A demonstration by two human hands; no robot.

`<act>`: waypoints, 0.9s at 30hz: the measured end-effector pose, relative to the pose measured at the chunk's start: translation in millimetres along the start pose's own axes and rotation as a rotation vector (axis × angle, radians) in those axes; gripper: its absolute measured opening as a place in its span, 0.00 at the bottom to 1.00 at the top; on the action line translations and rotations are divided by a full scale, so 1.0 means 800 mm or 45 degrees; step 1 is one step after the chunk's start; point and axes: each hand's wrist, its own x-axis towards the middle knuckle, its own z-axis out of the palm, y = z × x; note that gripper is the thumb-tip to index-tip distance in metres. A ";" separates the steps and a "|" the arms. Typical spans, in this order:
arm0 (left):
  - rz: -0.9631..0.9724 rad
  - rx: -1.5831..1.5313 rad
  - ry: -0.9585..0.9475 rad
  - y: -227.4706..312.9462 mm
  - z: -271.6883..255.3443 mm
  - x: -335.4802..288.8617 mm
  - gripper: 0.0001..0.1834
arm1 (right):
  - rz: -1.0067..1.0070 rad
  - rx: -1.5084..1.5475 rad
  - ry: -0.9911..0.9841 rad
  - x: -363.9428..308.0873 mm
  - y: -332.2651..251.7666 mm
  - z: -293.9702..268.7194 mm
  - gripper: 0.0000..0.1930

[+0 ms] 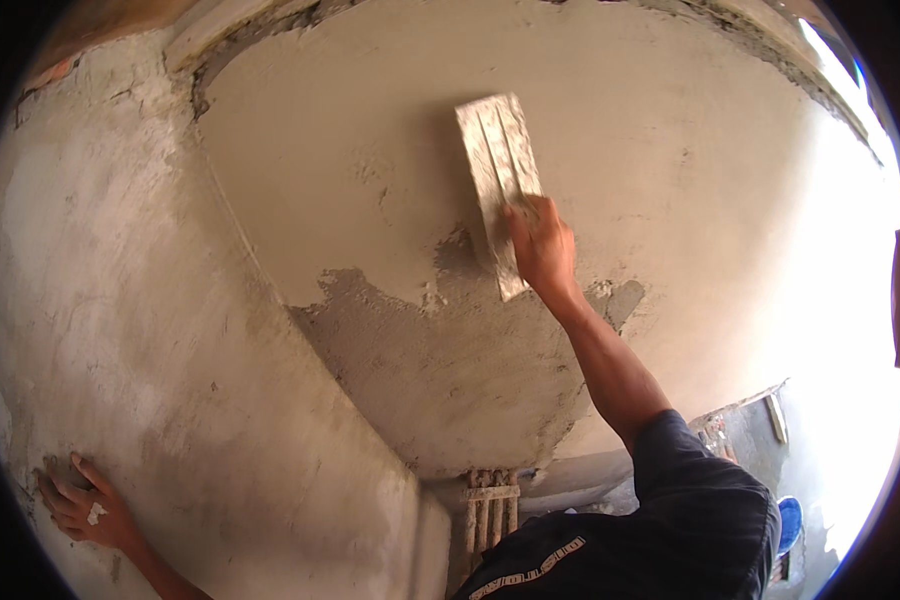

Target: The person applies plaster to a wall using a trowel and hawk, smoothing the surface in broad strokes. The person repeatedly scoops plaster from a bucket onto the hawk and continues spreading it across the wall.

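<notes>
My right hand (pixel 543 245) is closed round the grip of a long rectangular plastering float (pixel 497 150), smeared with pale plaster and ridged along its back. The float lies against or very close to the plastered surface (pixel 660 190) ahead; which of the two I cannot tell. Below and left of it spreads a darker, rougher patch (pixel 450 370) with a ragged plaster edge along its top. At the lower left, my left hand (pixel 85 505) rests on the grey side wall (pixel 170 380), fingers apart and holding nothing. A white smear of plaster sticks to its back.
A sharp corner line runs between the side wall and the plastered surface. Low in the middle stands a slatted wooden piece (pixel 492 510). At the lower right are a blue bucket (pixel 790 524) and a short wooden strip (pixel 776 418). Strong light washes out the right side.
</notes>
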 end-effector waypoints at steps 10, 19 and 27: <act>0.016 0.078 -0.036 0.003 -0.010 0.001 0.29 | -0.246 -0.441 -0.705 0.032 -0.120 0.209 0.23; 0.012 -0.093 0.074 0.007 -0.015 0.003 0.28 | -0.751 -0.485 -0.867 -0.018 -0.116 0.182 0.23; 0.038 -0.200 0.112 0.013 -0.021 0.012 0.28 | -1.048 -0.865 -0.457 0.158 -0.197 0.220 0.12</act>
